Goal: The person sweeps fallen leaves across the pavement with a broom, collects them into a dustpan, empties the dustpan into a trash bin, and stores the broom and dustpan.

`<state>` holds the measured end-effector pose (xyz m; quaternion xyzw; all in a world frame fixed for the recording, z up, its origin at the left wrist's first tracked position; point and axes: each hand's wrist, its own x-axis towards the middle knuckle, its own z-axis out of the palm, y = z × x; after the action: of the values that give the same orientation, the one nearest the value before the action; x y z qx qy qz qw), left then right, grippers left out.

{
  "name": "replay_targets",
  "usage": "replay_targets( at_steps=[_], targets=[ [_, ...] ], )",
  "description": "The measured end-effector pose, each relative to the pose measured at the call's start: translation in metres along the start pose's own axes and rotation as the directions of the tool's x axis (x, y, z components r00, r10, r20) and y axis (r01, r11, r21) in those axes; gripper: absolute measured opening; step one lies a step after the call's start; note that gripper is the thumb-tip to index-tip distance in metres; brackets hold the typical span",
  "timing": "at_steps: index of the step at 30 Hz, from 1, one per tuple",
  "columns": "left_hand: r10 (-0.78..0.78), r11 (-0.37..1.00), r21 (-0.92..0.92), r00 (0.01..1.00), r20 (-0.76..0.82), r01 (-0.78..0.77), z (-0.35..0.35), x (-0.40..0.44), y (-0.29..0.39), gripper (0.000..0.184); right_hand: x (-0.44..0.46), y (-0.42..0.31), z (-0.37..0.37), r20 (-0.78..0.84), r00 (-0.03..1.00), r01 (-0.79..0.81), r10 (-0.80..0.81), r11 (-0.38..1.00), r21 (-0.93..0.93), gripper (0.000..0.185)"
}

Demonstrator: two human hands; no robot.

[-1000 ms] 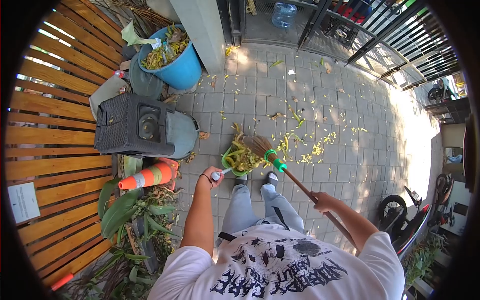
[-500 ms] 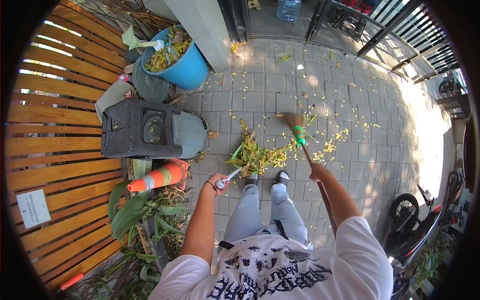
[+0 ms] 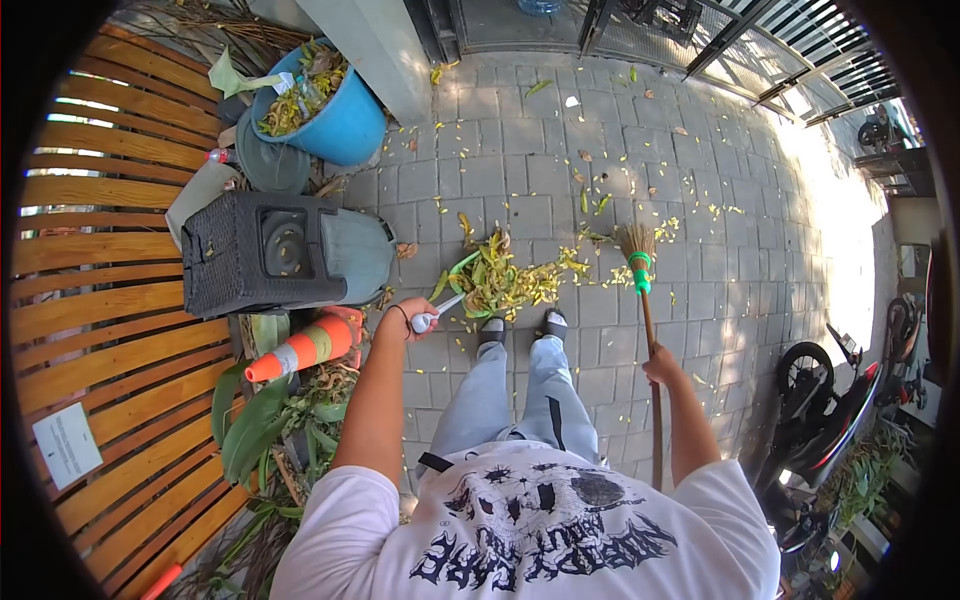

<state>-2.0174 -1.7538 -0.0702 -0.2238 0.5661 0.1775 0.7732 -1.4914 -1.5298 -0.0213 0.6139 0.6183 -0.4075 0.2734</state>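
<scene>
As the right hand [image 3: 659, 364] grips it, the broom [image 3: 641, 266] points bristles-forward.

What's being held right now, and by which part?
The left hand holds the dustpan by its handle; the right hand grips the broom partway along its stick.

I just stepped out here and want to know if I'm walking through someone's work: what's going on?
A person is sweeping up leaves. The right hand grips a broom, its bristles down on the paving. The left hand holds the handle of a green dustpan, heaped with yellow-green leaves. More leaves lie scattered, and a blue bin holds others.
</scene>
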Motion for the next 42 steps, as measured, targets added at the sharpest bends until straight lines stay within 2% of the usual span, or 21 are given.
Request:
replay_targets(
  at_steps=[2,4,5,6,7,8,9,11,13,16,18,20,22,26,28,30,32,34,38,39,42],
  targets=[
    [-0.011,0.998,0.057,1.000,-0.025,0.013,-0.007,-0.001,0.008,0.011,0.005,-0.003,0.038,0.104,0.994,-0.027,0.022,0.999,0.046,0.032],
    [-0.036,0.994,0.103,0.998,-0.046,0.040,-0.003,-0.002,0.013,0.011,-0.021,-0.018,0.066,0.251,0.968,0.007,0.001,0.999,-0.032,0.032],
    [0.021,0.987,0.162,0.991,-0.135,0.001,0.006,-0.009,0.013,0.011,-0.022,-0.009,0.092,0.249,0.964,0.109,-0.095,0.993,-0.043,0.032],
    [0.028,0.986,0.168,0.992,-0.123,-0.007,0.008,-0.007,0.015,0.011,-0.049,-0.031,0.092,0.293,0.952,0.098,-0.091,0.995,-0.010,0.034],
    [0.015,0.993,0.120,0.994,-0.112,-0.001,0.007,-0.003,0.015,0.011,-0.068,-0.046,0.092,0.330,0.941,0.065,-0.068,0.998,0.023,0.035],
    [-0.001,0.997,0.072,0.995,-0.100,0.008,0.004,0.002,0.013,0.012,-0.072,-0.048,0.096,0.360,0.925,0.138,-0.123,0.990,-0.014,0.042],
    [0.003,0.997,0.074,0.996,-0.087,0.004,0.000,0.007,0.011,0.012,-0.082,-0.056,0.097,0.381,0.916,0.121,-0.124,0.992,0.031,0.047],
    [-0.001,0.997,-0.077,0.995,0.095,0.008,-0.014,0.013,0.003,0.014,-0.101,-0.066,0.089,0.399,0.908,0.114,-0.130,0.991,0.065,0.051],
    [0.007,0.993,-0.120,0.994,0.105,0.006,-0.029,0.007,-0.012,0.014,-0.126,-0.081,0.076,0.476,0.871,0.081,-0.123,0.991,0.108,0.061],
    [0.023,0.971,-0.238,0.977,0.211,0.028,-0.065,0.020,-0.045,0.019,-0.177,-0.100,0.035,0.422,0.899,0.115,-0.120,0.993,0.037,0.065],
    [0.078,0.892,-0.442,0.930,0.358,0.096,-0.078,0.021,-0.068,0.023,-0.195,-0.099,0.015,0.370,0.919,0.126,-0.137,0.991,0.052,0.068],
    [0.250,0.808,-0.590,0.913,0.321,-0.014,-0.079,0.000,-0.098,0.026,-0.209,-0.094,0.003,0.325,0.933,0.142,-0.156,0.988,0.068,0.071],
    [0.314,0.750,-0.660,0.854,0.415,0.045,-0.084,-0.011,-0.119,0.028,-0.213,-0.093,-0.009,0.217,0.959,0.159,-0.183,0.979,0.125,0.071],
    [0.477,0.681,-0.731,0.785,0.395,-0.046,-0.072,-0.058,-0.150,0.029,-0.217,-0.090,-0.026,0.117,0.969,0.188,-0.216,0.958,0.216,0.069],
    [0.630,0.557,-0.831,0.664,0.404,-0.022,-0.060,-0.100,-0.157,0.029,-0.205,-0.082,-0.028,0.027,0.981,0.172,-0.192,0.929,0.328,0.068],
    [0.697,0.507,-0.860,0.617,0.365,-0.063,-0.048,-0.149,-0.160,0.029,-0.196,-0.079,-0.033,-0.003,0.979,0.194,-0.205,0.921,0.338,0.066],
    [0.809,0.385,-0.914,0.521,0.270,-0.124,-0.038,-0.200,-0.158,0.029,-0.193,-0.074,-0.034,-0.050,0.981,0.191,-0.186,0.912,0.364,0.062],
    [0.846,0.370,-0.919,0.457,0.274,-0.133,-0.039,-0.241,-0.152,0.030,-0.191,-0.072,-0.032,-0.087,0.979,0.201,-0.182,0.907,0.371,0.056],
    [0.924,0.246,-0.901,0.368,0.107,-0.358,-0.049,-0.319,-0.128,0.028,-0.180,-0.053,-0.017,-0.097,0.984,0.179,-0.152,0.893,0.413,0.042],
    [0.937,0.205,-0.877,0.347,0.047,-0.435,-0.060,-0.329,-0.120,0.028,-0.175,-0.046,-0.012,-0.056,0.992,0.127,-0.114,0.915,0.383,0.060],
    [0.956,0.101,-0.733,0.269,-0.115,-0.673,-0.068,-0.362,-0.087,0.031,-0.177,-0.030,0.013,-0.063,0.994,0.104,-0.086,0.903,0.416,0.062]
  ],
)
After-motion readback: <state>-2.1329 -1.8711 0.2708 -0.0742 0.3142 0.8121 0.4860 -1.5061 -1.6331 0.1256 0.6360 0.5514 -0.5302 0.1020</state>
